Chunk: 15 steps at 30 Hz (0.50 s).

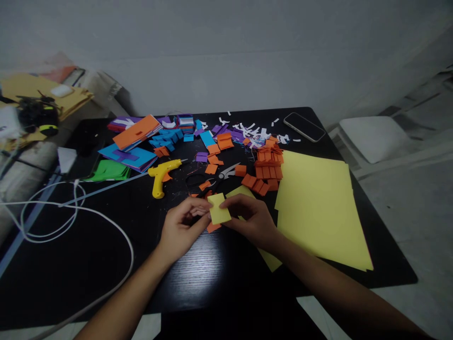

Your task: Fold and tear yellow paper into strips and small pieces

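Observation:
Between my two hands is a small yellow piece of paper, held up over the front middle of the table. My left hand pinches its left edge, and my right hand grips the right edge between thumb and fingers. Beneath my right hand and forearm lies a longer yellow paper strip, partly covered. Just beyond my hands are scissors with black handles, among small orange paper pieces. Folded orange pieces sit in rows to the right of them.
A yellow hot glue gun lies left of the scissors. Large yellow sheets cover the table's right side, with a phone behind. Coloured paper stacks and white scraps line the back. A white cable loops across the left.

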### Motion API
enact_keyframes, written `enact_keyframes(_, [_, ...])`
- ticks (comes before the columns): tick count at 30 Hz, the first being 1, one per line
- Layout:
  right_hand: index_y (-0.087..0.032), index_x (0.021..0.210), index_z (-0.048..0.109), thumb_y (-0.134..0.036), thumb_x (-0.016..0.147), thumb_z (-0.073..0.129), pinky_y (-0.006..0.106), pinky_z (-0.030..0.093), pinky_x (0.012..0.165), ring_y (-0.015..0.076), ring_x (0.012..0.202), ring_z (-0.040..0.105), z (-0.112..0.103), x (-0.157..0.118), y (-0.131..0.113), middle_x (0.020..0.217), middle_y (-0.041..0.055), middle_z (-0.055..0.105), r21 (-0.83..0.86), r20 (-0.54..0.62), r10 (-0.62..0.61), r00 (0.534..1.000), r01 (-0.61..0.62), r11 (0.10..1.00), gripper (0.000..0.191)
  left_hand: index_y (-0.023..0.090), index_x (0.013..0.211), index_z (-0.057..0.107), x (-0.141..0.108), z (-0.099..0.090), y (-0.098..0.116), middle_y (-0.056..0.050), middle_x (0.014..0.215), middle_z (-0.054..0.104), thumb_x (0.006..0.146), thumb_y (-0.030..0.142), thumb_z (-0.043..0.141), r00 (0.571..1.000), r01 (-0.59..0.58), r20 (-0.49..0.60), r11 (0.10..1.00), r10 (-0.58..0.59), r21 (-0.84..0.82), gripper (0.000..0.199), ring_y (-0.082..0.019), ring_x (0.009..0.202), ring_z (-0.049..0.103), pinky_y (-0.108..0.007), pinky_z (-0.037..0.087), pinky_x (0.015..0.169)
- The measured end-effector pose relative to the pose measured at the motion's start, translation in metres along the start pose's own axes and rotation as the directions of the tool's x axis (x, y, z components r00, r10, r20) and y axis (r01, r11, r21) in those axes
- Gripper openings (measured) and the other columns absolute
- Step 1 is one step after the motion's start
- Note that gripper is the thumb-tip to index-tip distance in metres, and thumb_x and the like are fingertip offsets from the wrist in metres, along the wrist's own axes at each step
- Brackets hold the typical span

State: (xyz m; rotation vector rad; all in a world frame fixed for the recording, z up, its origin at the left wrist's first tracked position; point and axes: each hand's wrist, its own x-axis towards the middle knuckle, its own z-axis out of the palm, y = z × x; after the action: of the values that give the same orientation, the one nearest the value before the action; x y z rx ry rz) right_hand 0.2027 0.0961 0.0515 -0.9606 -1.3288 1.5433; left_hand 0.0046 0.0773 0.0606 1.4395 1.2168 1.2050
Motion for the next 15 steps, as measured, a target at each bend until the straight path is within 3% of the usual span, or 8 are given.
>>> enact_keyframes(7, [-0.025,0.091,0.082,-0.048,0.082,0.085,0.03,0.056,0.066,0.0189,0.073,0.071,-0.0032,0.0009,0.0002,0.086,0.0036,0.078,-0.181,-0.034,-0.06,0.998,0.052,0.982,0.025,0.019,0.097,0.073,-0.0017,-0.0021,-0.0007,-0.006,0.088,0.073,0.085,0.023,0.077,0.991,-0.097,0.095,0.993,0.09,0.07,0.013,-0.018,0.078,0.069,-0.027,0.056,0.071])
enact_keyframes(15, [-0.025,0.089,0.082,-0.041,0.091,0.077,0.031,0.057,0.07,0.0193,0.076,0.074,-0.0019,0.0004,-0.001,0.086,0.0027,0.08,-0.2,-0.01,-0.103,0.995,0.099,0.975,0.017,0.02,0.085,0.072,-0.0004,-0.0004,0.0011,0.0,0.072,0.069,0.09,0.026,0.073,0.998,-0.062,0.027,0.994,0.06,0.085,0.009,-0.012,0.062,0.061,-0.021,0.049,0.057])
